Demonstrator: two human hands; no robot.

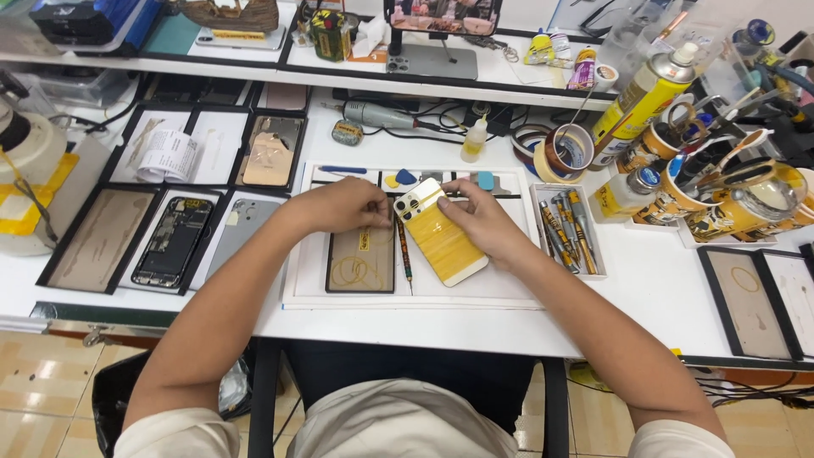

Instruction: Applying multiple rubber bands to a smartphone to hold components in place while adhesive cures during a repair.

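Yellow phone back (pixel 439 237) lies tilted on white mat (pixel 509 293), both hands on it: left hand (pixel 343 203) fingers pinching camera corner, right hand (pixel 482 222) fingers gripping top edge. Screwdriver (pixel 404 254) just beside.

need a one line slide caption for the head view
Both hands, left hand and right hand, hold a yellow-backed phone over a white work mat on a crowded repair bench.

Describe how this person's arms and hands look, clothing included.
Both arms are bare from the upper arm down; short, pale beige sleeves show at the bottom corners of the head view. The left hand and right hand wear no gloves, and no watch, bracelet or ring is visible. The fingers are bare too.
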